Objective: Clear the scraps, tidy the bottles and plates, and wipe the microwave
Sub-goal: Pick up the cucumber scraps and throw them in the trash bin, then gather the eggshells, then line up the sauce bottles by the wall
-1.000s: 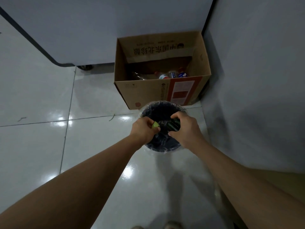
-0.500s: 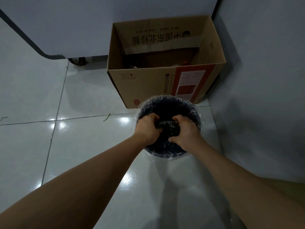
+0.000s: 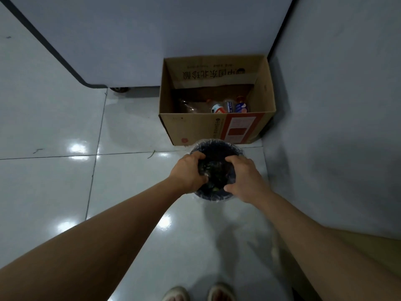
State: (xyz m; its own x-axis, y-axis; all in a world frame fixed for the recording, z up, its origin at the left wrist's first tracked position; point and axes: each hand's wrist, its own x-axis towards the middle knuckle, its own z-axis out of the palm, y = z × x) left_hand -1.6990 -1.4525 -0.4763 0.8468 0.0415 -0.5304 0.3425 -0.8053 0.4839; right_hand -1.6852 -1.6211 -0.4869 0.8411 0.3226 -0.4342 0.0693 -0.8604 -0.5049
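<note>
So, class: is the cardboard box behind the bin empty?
No: the cardboard box stands open behind the bin, and several plastic bottles lie on its bottom.

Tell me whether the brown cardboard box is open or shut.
Open: the brown cardboard box has its top flaps up, and plastic bottles show lying inside.

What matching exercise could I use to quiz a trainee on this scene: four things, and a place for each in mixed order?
Things:
1. cardboard box
2. plastic bottles
3. bin
4. slippers

Places:
A. at the bottom edge of the view
B. lying inside the box
C. in the corner by the walls
D. under both hands

Pairs: 1-C, 2-B, 3-D, 4-A. The left hand and right hand grip a dark crumpled bag over the bin.
</note>
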